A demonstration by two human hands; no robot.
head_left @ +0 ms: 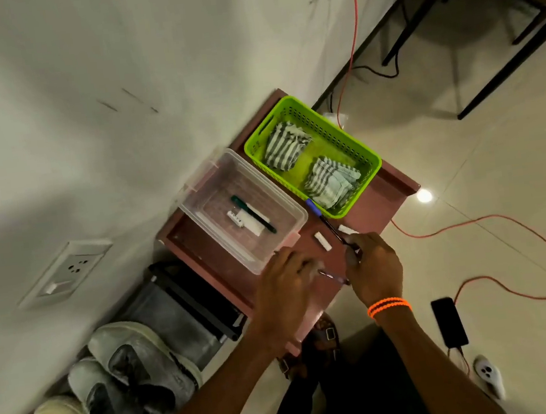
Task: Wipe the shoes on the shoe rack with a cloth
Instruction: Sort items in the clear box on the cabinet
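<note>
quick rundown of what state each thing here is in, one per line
clear box: lid off, green pen and white pieces inside
green basket: open, two striped cloths lying crumpled in it
blue-capped pen: capped, lying on the red table
left hand: fingers curled on a thin pen-like thing, blurred
right hand: pinching a small item
shoes: on the rack, untouched

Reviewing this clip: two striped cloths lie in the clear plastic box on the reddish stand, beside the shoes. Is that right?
Not quite. In the head view the two striped cloths lie in the green basket, not the clear plastic box, which holds pens. Both containers sit on the reddish stand, beside the shoes.
</note>
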